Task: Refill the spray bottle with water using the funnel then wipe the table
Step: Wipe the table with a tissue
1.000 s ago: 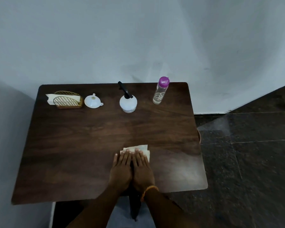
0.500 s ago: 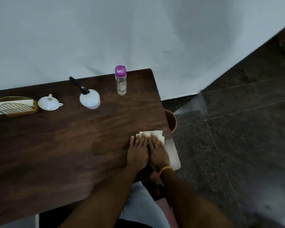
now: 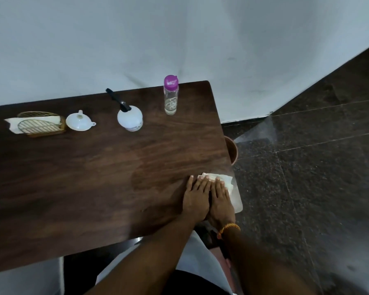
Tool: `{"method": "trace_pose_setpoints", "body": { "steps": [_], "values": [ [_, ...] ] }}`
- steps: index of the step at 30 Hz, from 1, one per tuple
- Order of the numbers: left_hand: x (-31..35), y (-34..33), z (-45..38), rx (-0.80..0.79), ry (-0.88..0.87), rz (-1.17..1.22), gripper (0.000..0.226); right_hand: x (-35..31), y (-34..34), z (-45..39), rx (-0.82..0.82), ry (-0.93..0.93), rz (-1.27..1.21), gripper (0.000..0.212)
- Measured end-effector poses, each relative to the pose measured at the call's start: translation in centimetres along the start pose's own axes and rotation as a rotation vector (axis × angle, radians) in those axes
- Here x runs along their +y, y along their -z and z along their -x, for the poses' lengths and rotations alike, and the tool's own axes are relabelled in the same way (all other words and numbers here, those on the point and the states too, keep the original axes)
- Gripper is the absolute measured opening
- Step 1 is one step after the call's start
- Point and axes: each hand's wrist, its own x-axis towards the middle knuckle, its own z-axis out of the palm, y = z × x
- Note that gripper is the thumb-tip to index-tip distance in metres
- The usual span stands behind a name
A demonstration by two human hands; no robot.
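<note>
My left hand [image 3: 196, 199] and my right hand [image 3: 221, 201] lie flat side by side, palms down, pressing a white tissue [image 3: 224, 179] onto the dark wooden table [image 3: 83, 188] near its right edge. Most of the tissue is hidden under my fingers. At the back of the table stand a white spray bottle [image 3: 130, 118] with a black nozzle, a clear water bottle [image 3: 170, 96] with a purple cap, and a white funnel [image 3: 79, 121] lying mouth up.
A gold wire napkin holder [image 3: 38, 124] with white napkins sits at the back left. A brown bin [image 3: 230, 149] stands on the dark tiled floor just past the table's right edge. A white wall runs behind the table.
Both hands have slid the tissue from the table's front middle to its right edge. The view has swung right with them.
</note>
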Motion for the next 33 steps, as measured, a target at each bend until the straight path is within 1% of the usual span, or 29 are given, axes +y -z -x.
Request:
{"method": "trace_pose_setpoints", "body": {
  "steps": [3,7,10,14,17,21,23,26,29,33],
  "values": [
    [-4.0,-0.4,2.6,0.024,0.068,0.024,0.068,-3.8,-1.3,-1.0,-0.013,0.044,0.037,0.093],
    [-10.0,-0.3,6.4,0.003,0.155,-0.01,0.07,-10.3,-2.7,-2.6,-0.022,0.143,-0.014,0.087],
    [-14.1,-0.6,9.6,-0.002,0.211,-0.014,0.071,-15.0,-3.8,-3.1,-0.023,0.219,-0.006,0.081],
    [-16.7,-2.3,13.1,-0.033,0.25,-0.022,0.074,-18.3,-5.0,-1.7,-0.049,0.291,0.002,0.074],
    [-15.5,-3.5,15.0,-0.078,0.244,-0.007,0.087,-18.2,-6.0,0.4,-0.058,0.325,0.024,0.074],
    [-13.1,-4.4,16.2,-0.092,0.224,-0.007,0.074,-16.5,-7.5,3.1,-0.071,0.279,0.024,0.073],
    [-11.9,-4.0,15.9,-0.087,0.205,0.005,0.075,-15.5,-7.3,3.8,-0.04,0.266,0.019,0.072],
    [-10.6,-3.0,14.0,-0.088,0.161,0.015,0.074,-13.6,-6.1,3.0,-0.016,0.243,0.008,0.071],
    [-9.1,-1.9,10.5,-0.078,0.111,0.005,0.074,-10.6,-4.7,1.6,-0.018,0.16,0.0,0.071],
    [-5.9,-0.3,6.0,-0.087,0.08,0.004,0.07,-6.3,-2.6,0.7,-0.023,0.092,-0.004,0.08]
  ]
}}
